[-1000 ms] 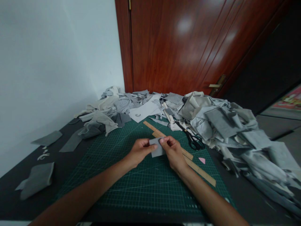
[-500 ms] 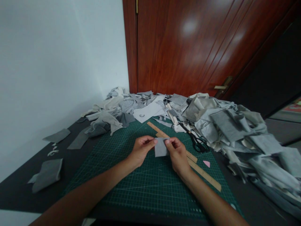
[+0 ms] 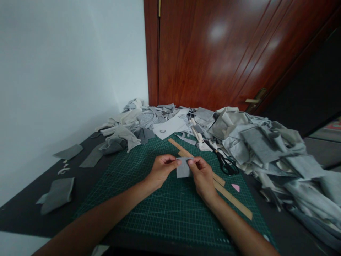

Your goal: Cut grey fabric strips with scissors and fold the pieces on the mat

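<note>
A small grey piece of fabric (image 3: 184, 170) is held up over the green cutting mat (image 3: 165, 209). My left hand (image 3: 163, 170) pinches its upper left corner between thumb and fingers. At the upper right edge, my right hand (image 3: 201, 173) grips it in the same way, thumb on the near face. Behind the fabric and my right hand, two wooden rulers (image 3: 236, 202) lie slantwise on the mat, partly hidden. Black-handled scissors (image 3: 227, 166) rest to the right of my right hand, near a pink triangular piece of tailor's chalk (image 3: 236, 187).
A large heap of grey and cream cloth (image 3: 258, 142) lines the mat's right side and back. White paper (image 3: 170, 127) lies at the back. Several fabric pieces (image 3: 58, 195) lie on the dark table at left. A wall (image 3: 66, 71) and a wooden door (image 3: 199, 53) stand behind.
The whole view has shifted slightly, so things appear a little further right. Both hands keep hold of the fabric; my left thumb sits slightly further over it.
</note>
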Demonstrator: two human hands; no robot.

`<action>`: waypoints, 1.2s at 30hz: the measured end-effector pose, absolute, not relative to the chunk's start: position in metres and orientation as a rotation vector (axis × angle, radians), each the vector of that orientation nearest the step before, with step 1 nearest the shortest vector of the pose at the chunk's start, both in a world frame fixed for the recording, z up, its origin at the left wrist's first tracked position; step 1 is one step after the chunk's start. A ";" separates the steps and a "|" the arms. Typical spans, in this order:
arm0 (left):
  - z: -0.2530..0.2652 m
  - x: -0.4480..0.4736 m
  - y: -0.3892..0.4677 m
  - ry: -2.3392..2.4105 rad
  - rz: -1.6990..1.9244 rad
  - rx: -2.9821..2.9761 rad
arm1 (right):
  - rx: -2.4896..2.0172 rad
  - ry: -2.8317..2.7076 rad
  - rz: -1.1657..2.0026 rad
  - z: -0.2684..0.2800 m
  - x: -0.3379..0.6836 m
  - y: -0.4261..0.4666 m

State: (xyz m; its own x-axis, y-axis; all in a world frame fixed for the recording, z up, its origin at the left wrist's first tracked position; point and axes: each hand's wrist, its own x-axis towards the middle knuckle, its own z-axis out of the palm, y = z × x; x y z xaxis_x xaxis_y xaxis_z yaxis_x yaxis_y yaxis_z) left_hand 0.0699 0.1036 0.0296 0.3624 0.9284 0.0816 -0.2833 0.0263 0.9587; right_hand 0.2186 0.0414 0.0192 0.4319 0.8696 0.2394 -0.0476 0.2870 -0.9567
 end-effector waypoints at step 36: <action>0.021 0.075 0.088 0.756 0.981 1.320 | -1.220 -0.915 0.524 0.020 0.225 0.043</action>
